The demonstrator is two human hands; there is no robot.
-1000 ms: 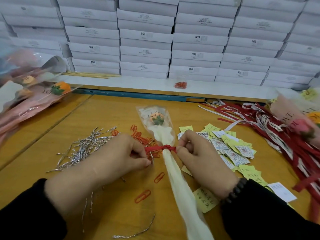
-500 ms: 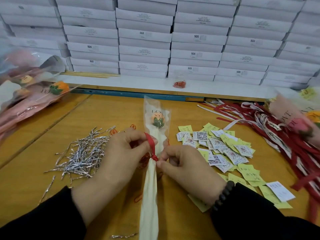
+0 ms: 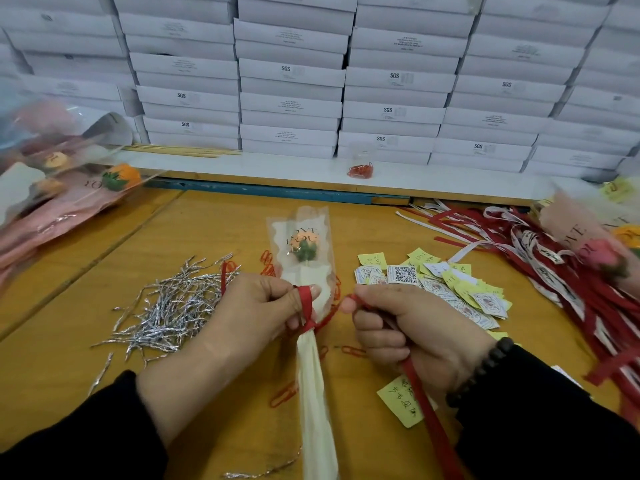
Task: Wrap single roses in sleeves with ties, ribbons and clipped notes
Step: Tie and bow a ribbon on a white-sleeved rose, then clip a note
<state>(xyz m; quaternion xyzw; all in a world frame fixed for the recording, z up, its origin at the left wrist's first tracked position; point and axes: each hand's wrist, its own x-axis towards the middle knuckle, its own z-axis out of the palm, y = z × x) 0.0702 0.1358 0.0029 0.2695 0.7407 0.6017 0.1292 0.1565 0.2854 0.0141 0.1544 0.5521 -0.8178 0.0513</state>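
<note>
Setting: white cartons (image 3: 291, 77) stacked wall-high behind a wooden bench (image 3: 104, 271), with a white ledge between them carrying a small heap of red clips (image 3: 360, 170).

Item under work: one sleeved rose (image 3: 304, 251) lies at bench centre, head toward 12 o'clock, its cream tail running off toward 6 o'clock. A red ribbon (image 3: 306, 306) is cinched round the neck of the sleeve.

Grips: the left hand (image 3: 256, 313) has its grip pinched on the neck, with a ribbon loop drawn over the thumb. The right hand (image 3: 408, 334) is clenched round the ribbon's free length, which trails toward 5 o'clock.

Surroundings: silver twist ties (image 3: 173, 310) at 9 o'clock of the rose; yellow notes and printed cards (image 3: 443, 289) at 3 o'clock; loose ribbons (image 3: 571, 271) further out at 2 o'clock; finished wrapped roses (image 3: 52, 202) at 10 o'clock.

Handling assessment: the piece appears very light. The film sleeve looks thin, slick and easily creased, the tail limp. The flower head is judged crushable and should not be gripped. Best hold is the gathered neck at the knot, where the stem gives stiffness. The ribbon looks smooth and liable to slip, so tension should be kept on both ends while the bow is formed
</note>
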